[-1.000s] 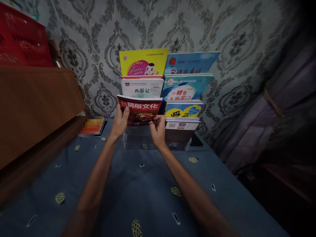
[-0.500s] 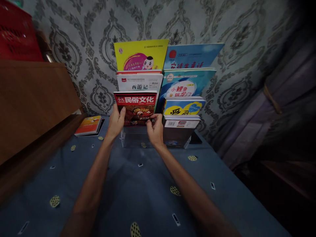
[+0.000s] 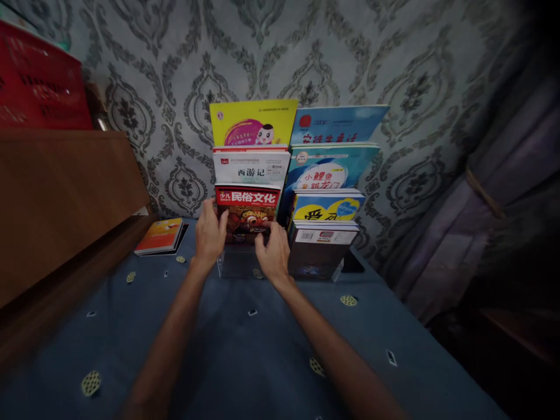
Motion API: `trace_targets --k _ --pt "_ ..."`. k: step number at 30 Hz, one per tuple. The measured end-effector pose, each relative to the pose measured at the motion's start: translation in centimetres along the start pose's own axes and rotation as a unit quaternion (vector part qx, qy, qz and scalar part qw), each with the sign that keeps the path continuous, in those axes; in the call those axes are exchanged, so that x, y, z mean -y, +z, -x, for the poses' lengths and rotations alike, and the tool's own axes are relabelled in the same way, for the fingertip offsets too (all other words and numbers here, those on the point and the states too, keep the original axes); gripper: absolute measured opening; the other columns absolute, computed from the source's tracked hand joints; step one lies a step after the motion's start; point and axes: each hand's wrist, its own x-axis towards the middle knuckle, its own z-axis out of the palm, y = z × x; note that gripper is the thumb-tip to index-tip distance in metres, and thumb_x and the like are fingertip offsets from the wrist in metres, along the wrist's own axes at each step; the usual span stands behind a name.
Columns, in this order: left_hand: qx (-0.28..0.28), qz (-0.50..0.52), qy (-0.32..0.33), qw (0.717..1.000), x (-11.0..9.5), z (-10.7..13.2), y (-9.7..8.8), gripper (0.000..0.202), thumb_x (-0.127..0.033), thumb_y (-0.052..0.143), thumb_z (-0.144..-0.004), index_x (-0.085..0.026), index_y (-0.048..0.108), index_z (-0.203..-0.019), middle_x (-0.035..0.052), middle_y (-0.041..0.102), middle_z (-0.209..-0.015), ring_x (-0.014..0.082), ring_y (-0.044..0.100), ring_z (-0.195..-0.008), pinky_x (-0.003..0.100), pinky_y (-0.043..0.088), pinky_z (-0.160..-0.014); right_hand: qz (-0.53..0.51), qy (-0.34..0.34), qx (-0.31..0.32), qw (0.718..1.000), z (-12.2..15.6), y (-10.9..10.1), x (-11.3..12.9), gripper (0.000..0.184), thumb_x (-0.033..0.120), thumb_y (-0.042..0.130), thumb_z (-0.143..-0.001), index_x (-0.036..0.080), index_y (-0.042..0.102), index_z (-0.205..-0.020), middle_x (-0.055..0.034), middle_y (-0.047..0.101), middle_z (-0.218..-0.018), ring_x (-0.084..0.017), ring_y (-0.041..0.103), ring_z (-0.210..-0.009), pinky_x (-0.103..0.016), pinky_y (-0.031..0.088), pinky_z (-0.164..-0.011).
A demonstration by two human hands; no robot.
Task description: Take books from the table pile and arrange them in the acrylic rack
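Note:
A dark book with a red title band [image 3: 247,198] stands upright at the front of the left column of a clear stand [image 3: 238,265]. At its left edge is my left hand [image 3: 209,236], the thumb on the cover and the fingers around the side. My right hand [image 3: 275,254] grips the lower right edge, its thumb towards the cover; some fingertips are hidden. Behind this book rise a white book [image 3: 251,166] and a yellow book [image 3: 256,122]. The right column holds blue books [image 3: 336,166] and, in front, a dark book with a white barcode strip [image 3: 326,251].
An orange-covered book [image 3: 158,236] lies on a small pile at the left, beside a wooden cabinet [image 3: 65,198] with a red box [image 3: 44,81] on top. Patterned wallpaper [image 3: 184,105] is behind. A tied curtain [image 3: 464,233] hangs at the right, and blue cloth [image 3: 231,361] covers the surface.
The view has tilted upward, so the stand and books appear lower. Both hands remain at the sides of the red-banded book, with the right fingers slightly shifted along its edge.

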Motion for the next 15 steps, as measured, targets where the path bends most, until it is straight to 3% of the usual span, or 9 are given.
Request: trace_targets --k 7,12,15 --pt "-0.008 -0.05 -0.004 0.999 -0.4 0.3 0.4 0.036 -0.025 0.046 -0.097 -0.015 0.045 -0.131 0.0184 0.058 -0.125 0.03 0.059 -0.119 0.047 0.048 -0.101 -0.003 0.057 -0.003 0.998 -0.2 0.1 -0.5 0.025 0.027 0.052 -0.085 0.021 0.053 -0.109 -0.0112 0.069 -0.096 -0.028 0.063 -0.087 -0.038 0.047 -0.077" --pt "-0.001 -0.028 0.035 0.999 -0.5 0.4 0.4 0.055 -0.022 0.043 -0.098 -0.017 0.029 -0.15 0.0191 0.047 -0.148 0.0297 0.048 -0.137 0.047 0.041 -0.112 -0.012 0.073 -0.006 0.997 -0.1 0.2 0.2 0.043 0.027 0.051 -0.086 0.015 0.046 -0.127 -0.0208 0.067 -0.12 -0.033 0.065 -0.102 -0.045 0.048 -0.086" --pt "0.009 -0.037 0.055 0.998 -0.9 0.4 0.1 0.062 -0.018 0.041 -0.097 -0.021 0.022 -0.156 0.0167 0.048 -0.148 0.0291 0.051 -0.133 0.045 0.045 -0.109 -0.025 0.052 -0.01 0.998 -0.1 0.0 0.6 0.059 0.026 0.049 -0.086 0.012 0.036 -0.142 -0.0232 0.059 -0.136 -0.033 0.065 -0.103 -0.046 0.049 -0.09"
